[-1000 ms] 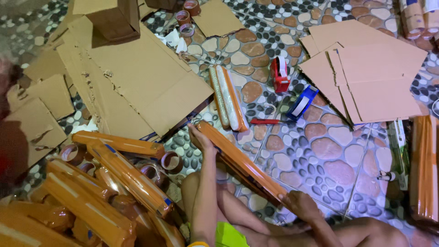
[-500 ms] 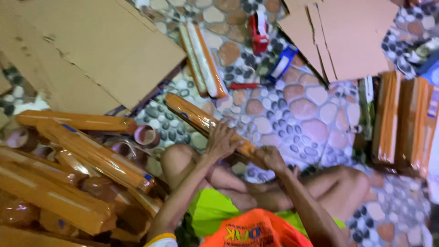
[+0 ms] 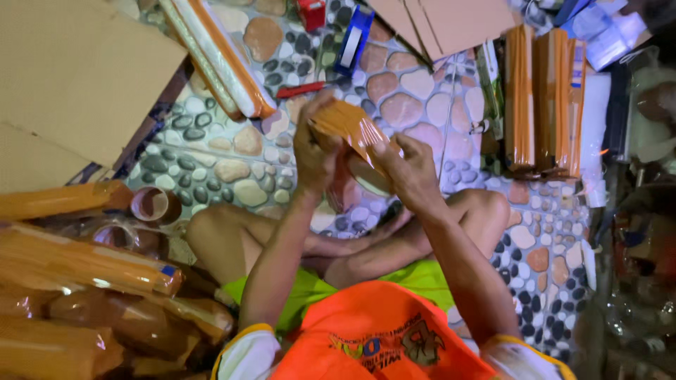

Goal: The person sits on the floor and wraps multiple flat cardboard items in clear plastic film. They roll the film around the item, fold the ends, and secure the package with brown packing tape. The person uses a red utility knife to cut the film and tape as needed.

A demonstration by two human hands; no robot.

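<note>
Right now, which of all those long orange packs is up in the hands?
The tape-wrapped orange pack held between the left hand and right hand; the others lie on the floor.

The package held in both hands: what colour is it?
Orange, under glossy clear wrap; head view shows it best.

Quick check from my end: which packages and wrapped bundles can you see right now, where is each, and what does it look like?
Long orange package: wrapped in clear film, held in the left hand and right hand.
Pile of orange packages: lower left, long, glossy.
Two long packages: top, on the floor, orange and pale.
Upright orange packages: right side, in a row.
Flat cardboard: upper left, brown.
</note>
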